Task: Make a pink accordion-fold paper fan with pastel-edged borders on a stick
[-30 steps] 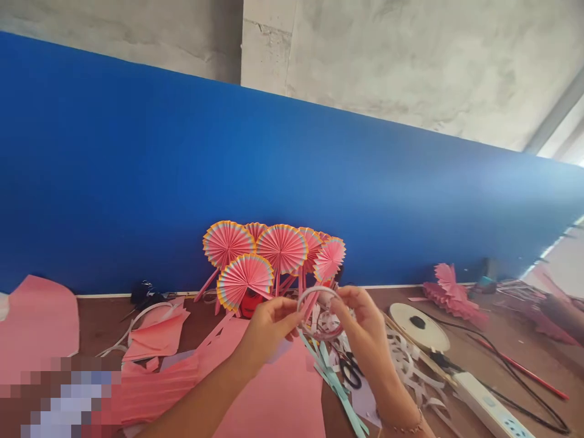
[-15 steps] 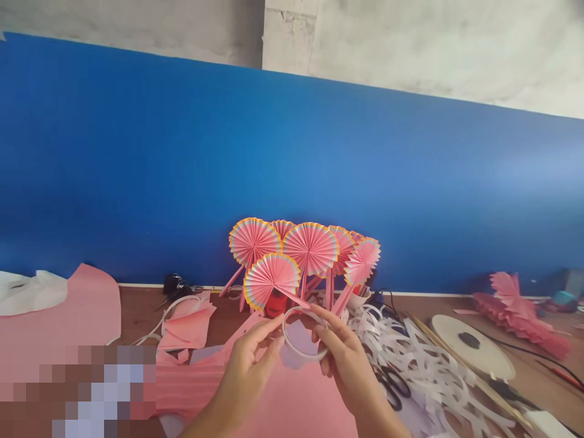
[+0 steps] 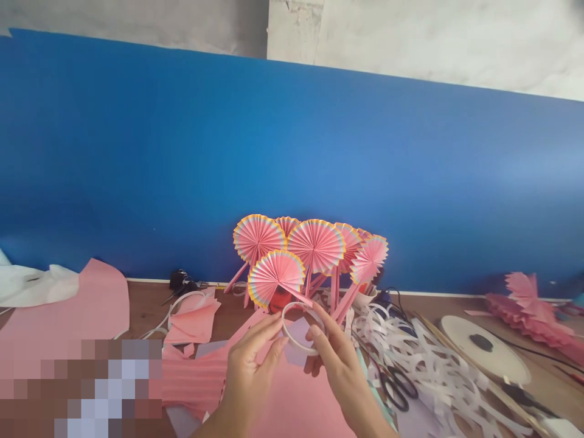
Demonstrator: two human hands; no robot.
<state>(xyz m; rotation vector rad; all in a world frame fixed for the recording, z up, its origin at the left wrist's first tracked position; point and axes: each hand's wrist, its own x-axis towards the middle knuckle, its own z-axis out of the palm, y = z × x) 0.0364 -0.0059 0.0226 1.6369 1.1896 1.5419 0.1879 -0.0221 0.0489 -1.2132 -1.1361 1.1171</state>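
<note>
Both my hands hold up a thin white roll of tape (image 3: 298, 348), pinched at its two sides and tilted so its round opening faces me. My left hand (image 3: 249, 362) grips the left rim between thumb and fingers. On the right rim, the thumb and fingers of my right hand (image 3: 335, 356) are closed. Beneath the hands lies a flat pink sheet of paper (image 3: 296, 401), and a lilac paper piece (image 3: 297, 334) shows through the ring. Just beyond stand several pleated pink paper fans (image 3: 316, 246) with yellow and blue edges.
Right of my hands lie black-handled scissors (image 3: 400, 389), a heap of white strips (image 3: 420, 353) and an oval cream-coloured object (image 3: 483, 347). Pleated pink paper (image 3: 196, 383) and pink scraps (image 3: 194, 319) are on the left. A blue panel (image 3: 292, 140) rises behind the table.
The roll of tape has tilted a little and my right thumb has shifted on its rim. Both hands still hold it. The view has turned slightly left.
</note>
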